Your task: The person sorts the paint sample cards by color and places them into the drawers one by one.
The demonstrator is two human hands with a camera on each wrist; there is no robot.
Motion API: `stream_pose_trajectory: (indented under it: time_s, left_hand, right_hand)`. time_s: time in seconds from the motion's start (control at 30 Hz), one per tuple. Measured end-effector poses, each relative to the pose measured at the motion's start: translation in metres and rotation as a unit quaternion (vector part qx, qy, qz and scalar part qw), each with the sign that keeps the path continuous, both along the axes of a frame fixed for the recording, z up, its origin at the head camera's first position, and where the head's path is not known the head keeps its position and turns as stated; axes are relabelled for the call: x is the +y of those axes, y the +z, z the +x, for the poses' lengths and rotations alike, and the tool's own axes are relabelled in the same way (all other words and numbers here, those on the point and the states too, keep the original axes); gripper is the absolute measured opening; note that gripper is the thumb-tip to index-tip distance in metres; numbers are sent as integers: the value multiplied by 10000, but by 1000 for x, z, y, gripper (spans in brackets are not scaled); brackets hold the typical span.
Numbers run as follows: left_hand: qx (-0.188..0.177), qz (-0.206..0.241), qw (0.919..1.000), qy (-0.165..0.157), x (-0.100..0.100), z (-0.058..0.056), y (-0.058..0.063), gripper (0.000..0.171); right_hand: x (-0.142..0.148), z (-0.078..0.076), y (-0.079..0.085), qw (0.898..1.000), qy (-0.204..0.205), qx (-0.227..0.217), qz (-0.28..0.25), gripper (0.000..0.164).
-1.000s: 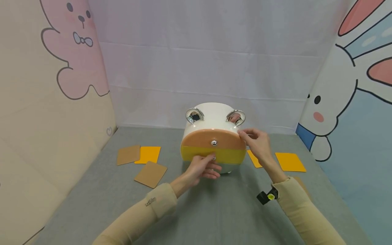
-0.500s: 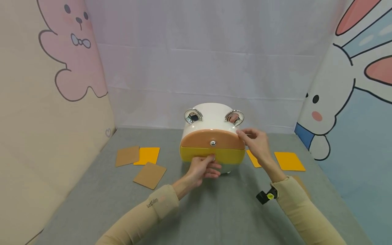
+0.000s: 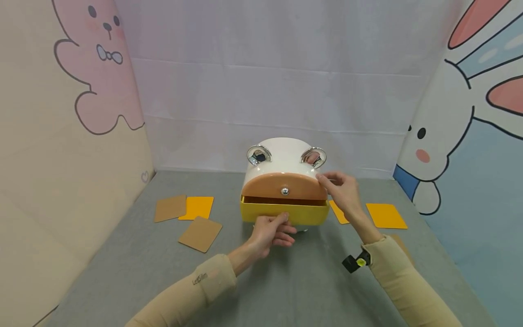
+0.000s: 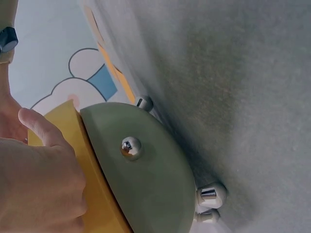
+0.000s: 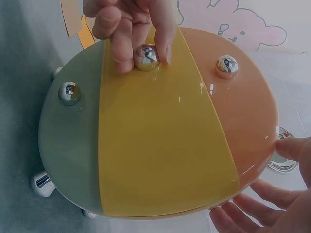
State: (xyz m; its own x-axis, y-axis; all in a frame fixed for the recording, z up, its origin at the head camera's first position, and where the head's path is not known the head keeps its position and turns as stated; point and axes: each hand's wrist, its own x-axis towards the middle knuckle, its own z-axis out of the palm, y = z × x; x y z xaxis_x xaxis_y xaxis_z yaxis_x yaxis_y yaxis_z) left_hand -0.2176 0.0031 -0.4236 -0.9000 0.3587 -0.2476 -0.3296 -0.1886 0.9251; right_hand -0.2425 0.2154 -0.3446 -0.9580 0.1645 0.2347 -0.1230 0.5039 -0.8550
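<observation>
A small rounded drawer cabinet [image 3: 284, 154] with a glossy white body and two chrome ear-like rings stands on the table. Its front carries an orange drawer [image 3: 261, 187], a yellow drawer [image 3: 312, 216] and a green drawer [image 4: 153, 170], each with a chrome knob. My left hand [image 3: 271, 232] pinches the yellow drawer's knob [image 5: 147, 58], and that drawer is pulled out a little, with a dark gap along its top. My right hand [image 3: 344, 194] rests against the cabinet's right side, thumb at the front edge and fingers spread along the side.
On the left of the grey table [image 3: 294, 290] lie two brown cards [image 3: 201, 234] and an orange card [image 3: 199, 207]. To the right are another orange card [image 3: 387, 215], one partly behind the right hand, and a brown one mostly under the sleeve. Fabric walls surround the table.
The yellow drawer has come out of the cabinet toward me, moved by my left hand on its knob. The right hand and the cabinet have stayed in place.
</observation>
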Motion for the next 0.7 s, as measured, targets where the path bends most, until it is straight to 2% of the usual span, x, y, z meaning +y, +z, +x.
stream_pose_trajectory:
  time_s: [0.2, 0.7]
  left_hand:
    - [49, 77, 9999, -75, -2, 12, -1, 40]
    - [132, 187, 9995, -196, -5, 37, -5, 38]
  right_hand:
    - [0, 1, 0, 10000, 31, -5, 1, 50]
    - [0, 2, 1, 10000, 24, -23, 50, 51]
